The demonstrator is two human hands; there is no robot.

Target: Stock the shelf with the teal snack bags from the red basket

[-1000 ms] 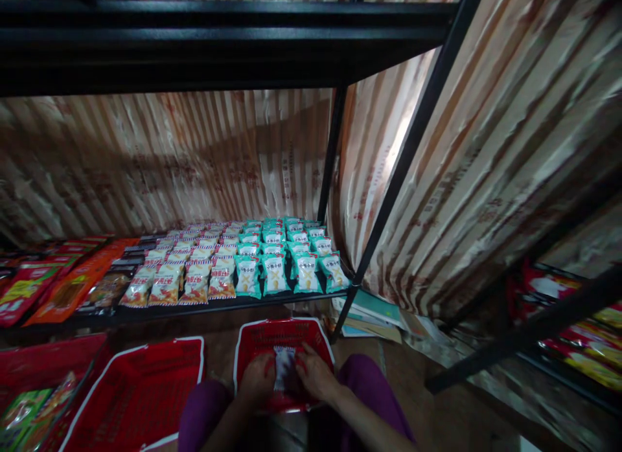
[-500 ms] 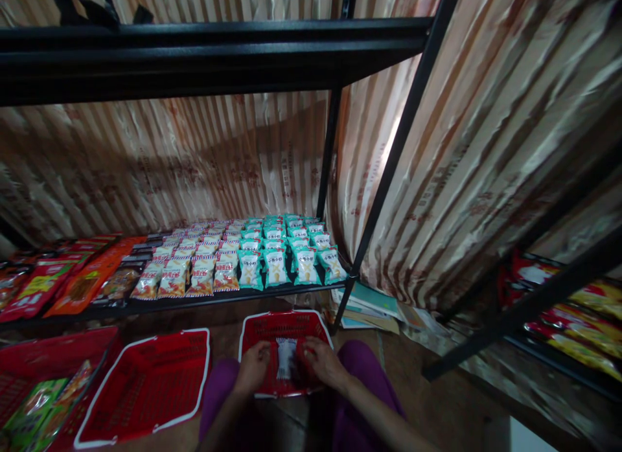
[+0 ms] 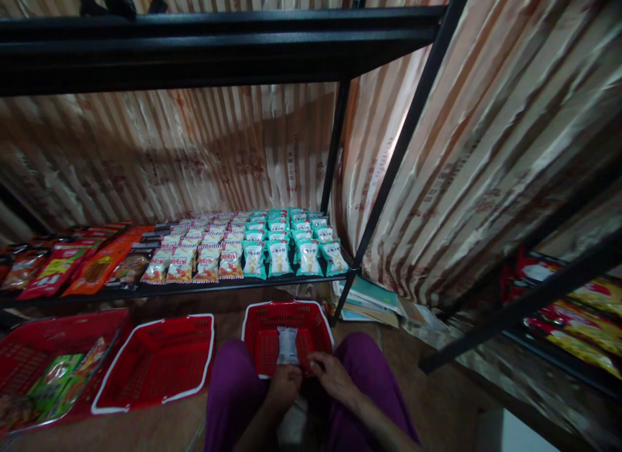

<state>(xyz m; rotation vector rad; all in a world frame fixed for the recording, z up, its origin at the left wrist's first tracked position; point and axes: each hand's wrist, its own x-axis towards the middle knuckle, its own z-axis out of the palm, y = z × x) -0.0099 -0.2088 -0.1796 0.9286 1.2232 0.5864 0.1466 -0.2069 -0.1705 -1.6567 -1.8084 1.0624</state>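
A red basket (image 3: 314,335) with a white rim stands on the floor between the knees, and a pale packet (image 3: 287,346) lies inside it. My left hand (image 3: 286,384) is at the basket's near edge, just below the packet, with its fingers curled together; whether it holds anything is hidden. To its right, my right hand (image 3: 330,373) is at the near right part of the basket, thumb and fingers bent toward each other. What lies between its fingertips is too small and dark to make out.
A black shelf (image 3: 194,289) holds rows of white snack packets (image 3: 230,259), teal packets (image 3: 279,258) and red and orange bags (image 3: 102,261). Two more red baskets (image 3: 155,358) (image 3: 109,322) stand at the left. Papers (image 3: 372,296) lie by the shelf post; yellow bags (image 3: 578,322) are at right.
Both hands have drawn back toward the body, from the packet's two sides to the basket's near edge. My left hand has also moved right. The view has shifted slightly.
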